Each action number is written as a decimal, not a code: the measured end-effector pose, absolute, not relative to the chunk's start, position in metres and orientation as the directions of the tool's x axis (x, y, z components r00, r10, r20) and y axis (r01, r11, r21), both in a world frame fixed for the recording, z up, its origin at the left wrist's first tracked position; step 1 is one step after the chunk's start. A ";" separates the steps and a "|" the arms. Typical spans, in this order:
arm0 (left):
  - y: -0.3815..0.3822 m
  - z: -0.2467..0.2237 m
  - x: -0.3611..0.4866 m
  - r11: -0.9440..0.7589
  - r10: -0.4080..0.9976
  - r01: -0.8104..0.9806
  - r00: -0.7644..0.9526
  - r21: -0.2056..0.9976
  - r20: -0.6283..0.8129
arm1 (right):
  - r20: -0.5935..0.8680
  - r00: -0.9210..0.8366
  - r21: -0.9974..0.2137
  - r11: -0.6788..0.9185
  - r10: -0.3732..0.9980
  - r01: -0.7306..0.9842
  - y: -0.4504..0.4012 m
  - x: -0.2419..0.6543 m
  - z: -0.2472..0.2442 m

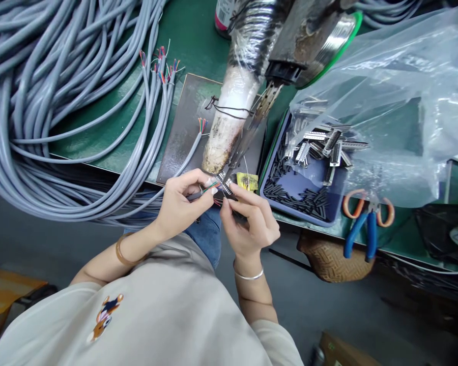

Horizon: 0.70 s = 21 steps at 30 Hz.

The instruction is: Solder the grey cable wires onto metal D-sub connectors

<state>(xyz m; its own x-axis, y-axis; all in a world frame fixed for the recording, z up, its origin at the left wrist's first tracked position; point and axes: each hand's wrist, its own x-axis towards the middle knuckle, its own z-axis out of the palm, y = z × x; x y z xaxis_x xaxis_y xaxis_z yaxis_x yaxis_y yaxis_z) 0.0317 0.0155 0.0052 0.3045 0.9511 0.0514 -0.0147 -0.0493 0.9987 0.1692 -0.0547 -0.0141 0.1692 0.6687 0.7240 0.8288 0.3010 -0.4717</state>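
Closely, the left hand [181, 208] pinches a gray cable [194, 195], the right hand [252, 223] a multi-pin connector [226, 188], seemingly steadying both beside the soldering iron [256, 119].

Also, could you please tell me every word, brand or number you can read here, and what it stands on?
Nothing reads clearly.
Bottle at the top edge: barcode and print, too small and blurred.
Cardboard box at the bottom: small green mark, illegible.

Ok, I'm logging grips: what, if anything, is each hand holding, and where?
Left hand: grey cable, pinched just behind its coloured wires. Right hand: metal connector, seemingly held at the side nearest that hand.
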 end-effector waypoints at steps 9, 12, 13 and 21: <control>0.013 0.008 0.027 0.077 0.924 -0.023 0.378 0.997 -0.063 | 0.629 0.302 -0.637 0.252 0.717 0.728 -0.058 0.168 -0.016; 0.011 0.008 0.027 0.057 0.934 -0.050 0.355 0.997 -0.035 | 0.588 0.331 -0.693 0.249 0.738 0.677 -0.057 0.166 -0.014; 0.010 0.008 0.028 0.045 0.938 -0.059 0.346 0.997 -0.022 | 0.602 0.323 -0.681 0.257 0.730 0.686 -0.057 0.166 -0.014; 0.013 0.007 0.033 -0.006 0.957 -0.008 0.291 1.000 0.008 | 0.667 0.274 -0.582 0.255 0.693 0.772 -0.050 0.168 -0.012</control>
<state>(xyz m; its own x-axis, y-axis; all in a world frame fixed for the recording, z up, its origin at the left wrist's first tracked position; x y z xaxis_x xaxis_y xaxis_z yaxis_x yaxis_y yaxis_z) 0.0334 0.0133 0.0065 0.2905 0.9568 0.0077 -0.0079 -0.0056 1.0000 0.1677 -0.0502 -0.0124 0.2741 0.6928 0.6670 0.7722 0.2548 -0.5820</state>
